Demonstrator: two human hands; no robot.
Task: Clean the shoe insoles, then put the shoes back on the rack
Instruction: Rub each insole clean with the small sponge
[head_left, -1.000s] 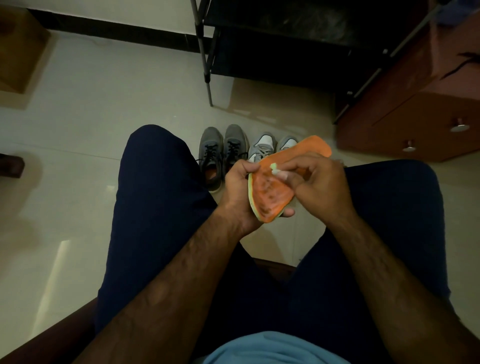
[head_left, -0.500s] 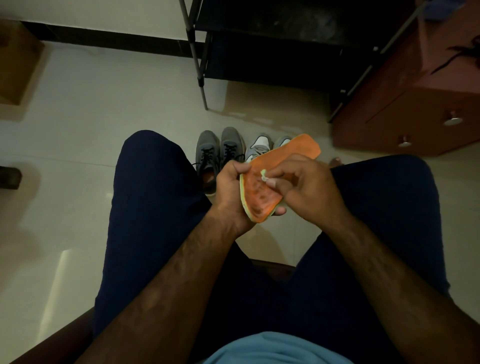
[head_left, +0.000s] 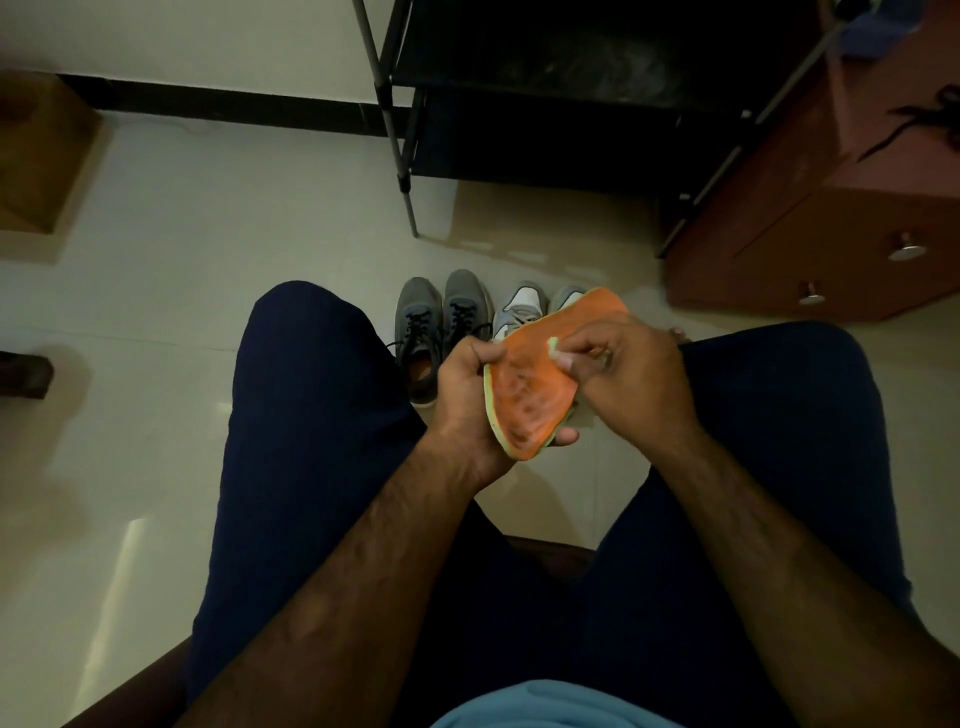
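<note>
**Pressing a small pale wad (head_left: 555, 347) to an orange insole with a pale green rim (head_left: 530, 400)**

A seated person holds the orange insole over the gap between the knees of dark blue trousers (head_left: 311, 415), above a pale tiled floor (head_left: 208, 260). The left hand (head_left: 465, 395) grips the insole's near end. Its thumb curls over the top face and its fingers wrap beneath, with one fingertip showing past the lower edge. The right hand (head_left: 634, 374) is curled tight, its thumb and fingertips pinching the small pale wad against the middle of the insole's upper face. What the wad is made of cannot be told. Dark smudges mark the near half of the orange surface.

The insole's far end points up and to the right, covering part of a light grey and white pair of sneakers (head_left: 522, 306) on the floor. Just to the left of that pair stands a dark grey pair of sneakers with black laces (head_left: 441, 317), toes toward a black metal-framed shoe rack (head_left: 545, 104) by the wall. An orange lining shows inside the left-hand grey shoe. Both pairs stand on the floor, apart from the rack. A reddish-brown wooden cabinet with round metal knobs (head_left: 831, 234) stands to the right of the rack.
</note>
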